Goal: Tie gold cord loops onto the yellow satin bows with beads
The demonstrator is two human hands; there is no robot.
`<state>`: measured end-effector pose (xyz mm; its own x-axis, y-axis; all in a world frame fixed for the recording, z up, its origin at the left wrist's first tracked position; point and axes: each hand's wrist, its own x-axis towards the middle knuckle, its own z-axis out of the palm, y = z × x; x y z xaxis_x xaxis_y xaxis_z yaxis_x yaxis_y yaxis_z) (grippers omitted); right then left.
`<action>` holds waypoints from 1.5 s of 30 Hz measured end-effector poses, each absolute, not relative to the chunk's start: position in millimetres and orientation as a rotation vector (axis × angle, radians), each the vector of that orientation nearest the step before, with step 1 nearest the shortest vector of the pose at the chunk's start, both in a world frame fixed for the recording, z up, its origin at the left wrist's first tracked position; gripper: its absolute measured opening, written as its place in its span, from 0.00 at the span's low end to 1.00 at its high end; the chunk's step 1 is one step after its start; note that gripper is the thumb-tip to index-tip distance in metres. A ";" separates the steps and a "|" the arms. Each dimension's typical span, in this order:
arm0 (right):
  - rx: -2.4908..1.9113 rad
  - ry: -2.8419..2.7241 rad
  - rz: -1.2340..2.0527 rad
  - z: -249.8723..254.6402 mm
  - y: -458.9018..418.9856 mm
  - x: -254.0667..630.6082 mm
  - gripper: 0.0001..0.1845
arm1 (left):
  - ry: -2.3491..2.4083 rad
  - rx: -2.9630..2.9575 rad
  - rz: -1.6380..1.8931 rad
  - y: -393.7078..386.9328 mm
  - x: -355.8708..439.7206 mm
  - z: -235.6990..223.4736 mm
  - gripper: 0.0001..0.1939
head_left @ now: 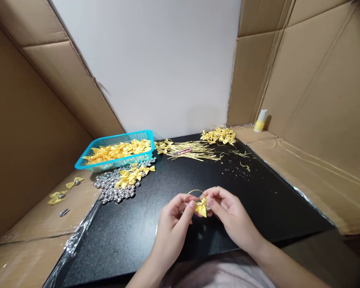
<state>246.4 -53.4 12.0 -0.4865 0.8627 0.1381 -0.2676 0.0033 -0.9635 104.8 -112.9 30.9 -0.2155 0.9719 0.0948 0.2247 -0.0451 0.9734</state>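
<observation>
A small yellow ribbon bow (201, 209) is held between my two hands, above the front part of the black tabletop. My left hand (177, 214) pinches its left side with thumb and fingers. On the other side, my right hand (225, 208) closes its thumb and fingertips at the bow's right edge, where a bit of silver shows, perhaps a bell. A thin gold cord (195, 192) loops up over the fingers from the bow. The fingertips hide part of the bow and where the cord joins it.
At back left a blue basket (117, 163) holds yellow bows. Silver bells (115, 192) lie before it, with loose bows (133, 176) on top. Pink-handled scissors (184, 151) rest on gold cords (195, 149). Finished-looking bows (219, 135) and a thread spool (260, 121) stand back right.
</observation>
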 end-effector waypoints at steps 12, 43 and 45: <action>-0.636 -1.452 1.397 11.2 -57.2 246.1 0.10 | 1.868 2.145 1.469 -129.6 98.9 37.9 0.08; -0.681 -1.660 1.075 8.4 -62.6 247.2 0.08 | 1.952 2.362 1.219 -127.0 109.7 45.9 0.05; -0.680 -1.661 1.075 8.4 -63.0 247.3 0.08 | 1.966 2.402 1.199 -127.0 110.1 46.9 0.04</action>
<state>247.3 -63.0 8.4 -0.3396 0.8322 0.4382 -0.0591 0.4461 -0.8930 110.1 -127.0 46.9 0.0507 0.7789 0.6251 0.9122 -0.2909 0.2885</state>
